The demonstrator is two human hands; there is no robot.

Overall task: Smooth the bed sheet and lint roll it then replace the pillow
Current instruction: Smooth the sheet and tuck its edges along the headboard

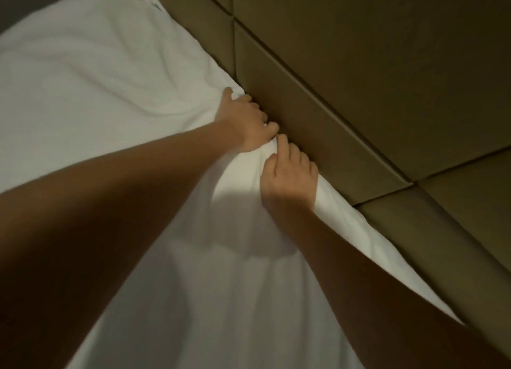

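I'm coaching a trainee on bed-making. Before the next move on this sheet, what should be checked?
1. Grip: ok. The left hand and right hand both hold the white bed sheet at its edge by the tan padded headboard.
2. Sheet smooth: not ok. Folds run across it beyond the left hand.
3. Edge tucked at the headboard: cannot tell; the hands cover it.
4. Lint roller within reach: cannot tell; none in view.
5. Pillow position: cannot tell; none plainly in view.
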